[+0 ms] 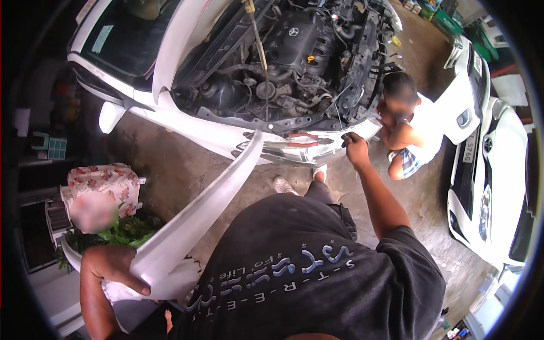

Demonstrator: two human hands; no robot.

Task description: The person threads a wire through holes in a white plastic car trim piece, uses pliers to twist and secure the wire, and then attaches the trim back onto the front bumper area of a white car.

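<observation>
My left hand (116, 272) grips the lower end of a long, curved white body panel (209, 187), which reaches up toward the car's front corner. My right hand (355, 148) is closed at the white front edge of the car (283, 144), on something small and dark that I cannot make out. Red-handled pliers (303, 140) lie on that edge just to the left of it. Above, the bonnet is raised on a prop rod (256, 39) over the open engine bay (294, 51).
A co-worker (419, 130) in a white top crouches right of my hand by the car's front. Another white car (493, 181) stands along the right. At left are a flowered cloth (110, 181) over some object and a leafy plant (127, 232). Green containers (470, 37) sit at the upper right.
</observation>
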